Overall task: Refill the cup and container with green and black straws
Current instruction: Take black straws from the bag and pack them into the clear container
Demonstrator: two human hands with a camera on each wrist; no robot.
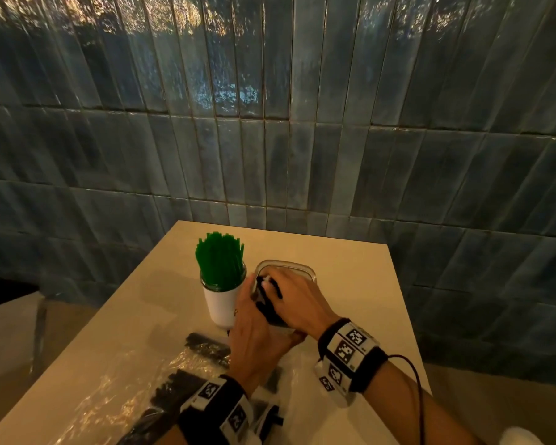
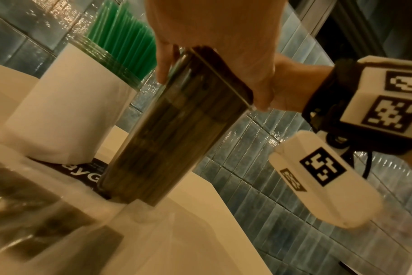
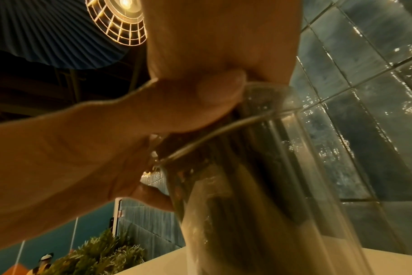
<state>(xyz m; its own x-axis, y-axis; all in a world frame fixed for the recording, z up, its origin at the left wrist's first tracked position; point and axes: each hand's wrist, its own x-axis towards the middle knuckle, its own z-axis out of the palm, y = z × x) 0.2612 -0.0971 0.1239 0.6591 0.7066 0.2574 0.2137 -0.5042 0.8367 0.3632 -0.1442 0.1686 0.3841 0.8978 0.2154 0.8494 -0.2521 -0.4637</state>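
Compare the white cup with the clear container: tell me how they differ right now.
The white cup is opaque with a clear rim; the clear container is see-through and taller. The cup holds green straws standing well above its rim; the container holds black straws reaching about rim height. Nobody touches the cup, while the left hand grips the container's side and the right hand works at its mouth. Both stand side by side on the table.

Pale table (image 1: 350, 284), white cup (image 1: 221, 308), clear container (image 1: 305, 272), plastic wrap (image 1: 116, 390)

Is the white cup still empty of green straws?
No. In the head view the white cup holds a full bunch of green straws standing upright beside the clear container.
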